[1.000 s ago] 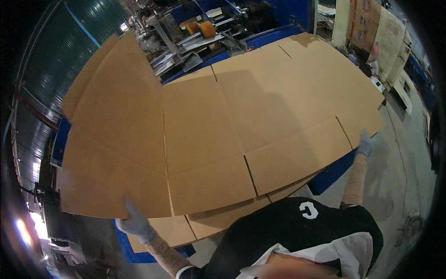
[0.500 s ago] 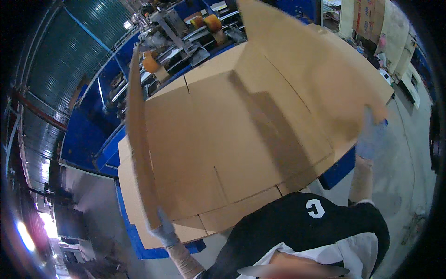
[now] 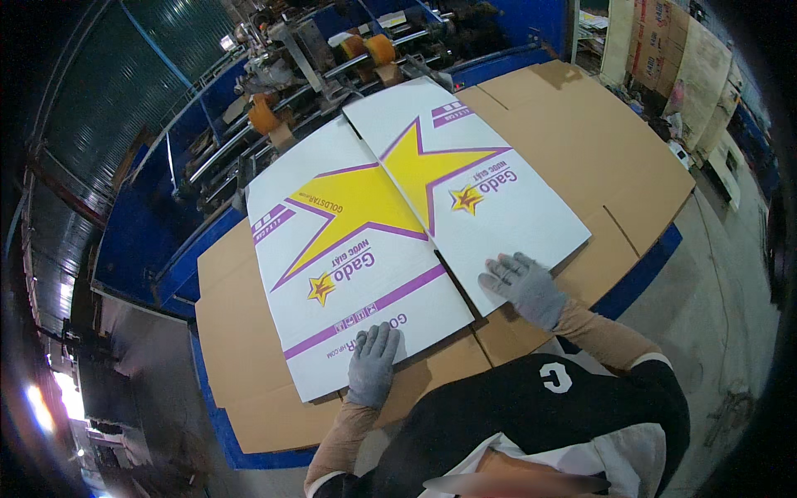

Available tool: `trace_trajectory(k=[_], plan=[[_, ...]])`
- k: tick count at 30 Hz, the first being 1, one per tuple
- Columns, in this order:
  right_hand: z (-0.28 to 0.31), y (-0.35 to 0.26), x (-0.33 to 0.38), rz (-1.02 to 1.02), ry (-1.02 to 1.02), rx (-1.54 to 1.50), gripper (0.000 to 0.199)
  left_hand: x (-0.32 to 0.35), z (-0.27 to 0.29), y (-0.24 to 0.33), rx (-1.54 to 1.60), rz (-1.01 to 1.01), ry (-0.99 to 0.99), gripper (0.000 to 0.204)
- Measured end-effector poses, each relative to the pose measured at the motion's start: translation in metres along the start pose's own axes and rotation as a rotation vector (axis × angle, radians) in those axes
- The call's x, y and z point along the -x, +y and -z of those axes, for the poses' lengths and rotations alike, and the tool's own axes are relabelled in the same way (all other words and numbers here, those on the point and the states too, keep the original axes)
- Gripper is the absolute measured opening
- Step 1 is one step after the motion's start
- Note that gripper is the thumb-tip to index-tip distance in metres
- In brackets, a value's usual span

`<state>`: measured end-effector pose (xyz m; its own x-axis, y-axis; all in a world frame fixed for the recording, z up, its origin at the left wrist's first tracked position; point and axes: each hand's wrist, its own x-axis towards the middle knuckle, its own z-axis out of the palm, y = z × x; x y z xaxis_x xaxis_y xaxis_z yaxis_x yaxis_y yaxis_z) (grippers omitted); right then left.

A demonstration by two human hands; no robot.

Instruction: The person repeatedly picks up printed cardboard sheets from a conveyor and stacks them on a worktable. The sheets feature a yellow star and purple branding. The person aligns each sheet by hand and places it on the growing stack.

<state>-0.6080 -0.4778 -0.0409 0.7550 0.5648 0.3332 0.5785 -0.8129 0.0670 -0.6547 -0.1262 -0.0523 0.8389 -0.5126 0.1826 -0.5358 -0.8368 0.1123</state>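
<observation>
A large cardboard sheet (image 3: 618,124) lies with its brown side up, and its two side panels are folded inward over the middle. The left panel (image 3: 415,303) and the right panel (image 3: 531,220) show white faces printed with a yellow star and purple bands. A narrow dark gap runs between them. My left hand (image 3: 372,365), in a grey glove, rests flat on the near edge of the left panel. On the near edge of the right panel lies my gloved right hand (image 3: 525,286), fingers spread. Neither hand grips anything.
Under the cardboard is a blue table (image 3: 635,282), its edge showing at the near side. A blue machine with metal shafts and orange rollers (image 3: 380,50) stands close beyond the far edge. Cardboard pieces (image 3: 656,41) stand at the far right.
Both upright side panels have come down flat toward the middle, turning their printed faces up. My hands have moved inward from the panels' outer edges and now lie on top of them.
</observation>
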Motion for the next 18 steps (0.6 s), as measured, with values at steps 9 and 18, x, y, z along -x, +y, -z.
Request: trace_trajectory(k=[9, 18], plan=[[-0.024, -0.009, 0.000, 0.005, 0.048, -0.086, 0.044, -0.002, -0.007, 0.000, -0.055, -0.007, 0.070, 0.049], [-0.053, -0.012, -0.006, -0.039, 0.174, -0.017, 0.039, -0.006, -0.022, -0.014, -0.221, 0.045, 0.148, 0.054]])
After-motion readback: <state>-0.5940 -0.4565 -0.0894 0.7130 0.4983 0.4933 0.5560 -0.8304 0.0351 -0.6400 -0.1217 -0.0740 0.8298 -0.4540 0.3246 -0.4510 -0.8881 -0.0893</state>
